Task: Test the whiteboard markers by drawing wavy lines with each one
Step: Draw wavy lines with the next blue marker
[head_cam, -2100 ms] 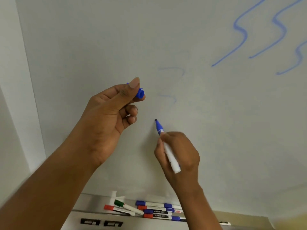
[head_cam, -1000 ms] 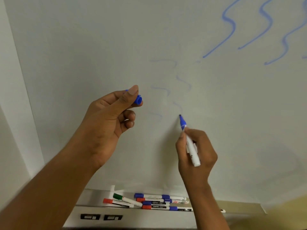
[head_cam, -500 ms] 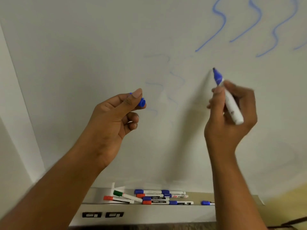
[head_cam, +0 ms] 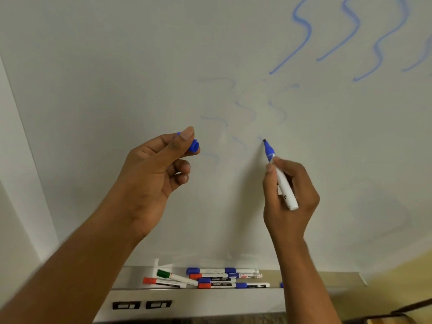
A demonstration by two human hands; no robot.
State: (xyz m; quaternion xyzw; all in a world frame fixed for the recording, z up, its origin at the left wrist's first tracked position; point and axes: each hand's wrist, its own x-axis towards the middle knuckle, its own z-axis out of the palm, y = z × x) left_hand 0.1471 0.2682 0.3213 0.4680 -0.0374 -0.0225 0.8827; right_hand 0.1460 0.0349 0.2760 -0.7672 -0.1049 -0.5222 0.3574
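1. The right hand [head_cam: 289,197] grips an uncapped blue marker [head_cam: 280,176], fingers curled round its white barrel, the blue tip end pointing up and to the left.
2. The marker's dark tip rests at the whiteboard [head_cam: 117,66], at the lower end of a faint blue wavy line [head_cam: 275,108]; whether it actually touches the surface cannot be told.
3. The left hand [head_cam: 152,178] is raised beside the board, thumb and forefinger pinching a blue cap [head_cam: 194,146], with the other fingers curled loosely into the palm.
4. Left of the tip run 2 more faint, broken wavy lines [head_cam: 219,120].
5. At the upper right of the board stand bold blue wavy lines [head_cam: 301,31], far stronger in colour than the faint ones.
6. Below the board, a metal tray [head_cam: 131,274] holds a cluster of capped markers [head_cam: 222,279]: 1 green-capped, the others red- or blue-capped, lying close together and partly overlapping.
7. The tray's front face carries 2 small dark labels [head_cam: 142,305].
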